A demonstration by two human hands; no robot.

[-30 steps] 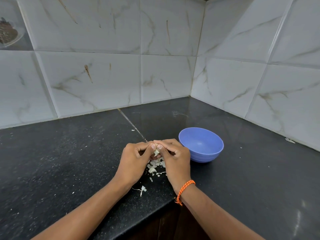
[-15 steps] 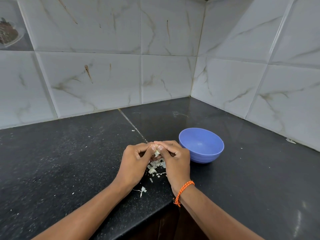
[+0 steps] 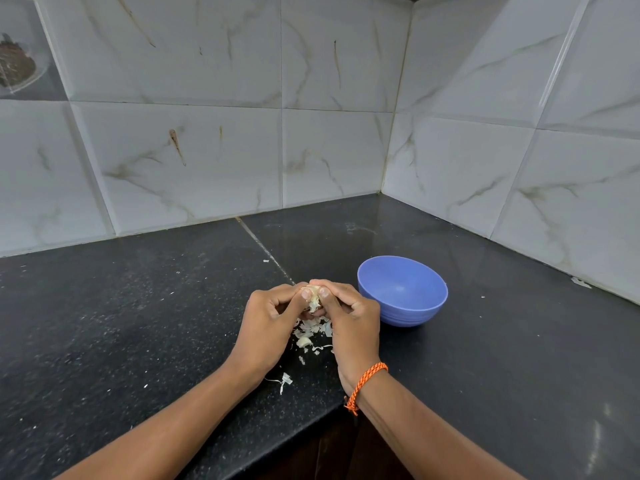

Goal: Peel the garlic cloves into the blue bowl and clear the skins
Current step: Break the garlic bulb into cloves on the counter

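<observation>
A pale garlic clove (image 3: 313, 296) is pinched between the thumbs and fingertips of both hands, just above the black counter. My left hand (image 3: 268, 323) grips it from the left, my right hand (image 3: 351, 320) from the right, thumbs pressed on its top. Below the hands lies a small heap of white garlic skins (image 3: 310, 336), with a stray scrap (image 3: 285, 380) nearer the counter's front edge. The blue bowl (image 3: 403, 291) stands upright just right of my right hand; no clove shows inside it from this angle.
The black granite counter (image 3: 138, 323) runs into a corner of white marble-look wall tiles (image 3: 207, 157). Its front edge (image 3: 294, 434) passes under my forearms. Small white flecks dot the counter; one scrap (image 3: 581, 282) lies by the right wall. An orange thread band (image 3: 363, 384) circles my right wrist.
Both hands stay in place on the clove; the thumbs have shifted slightly on it and a little more of the pale clove shows between them.
</observation>
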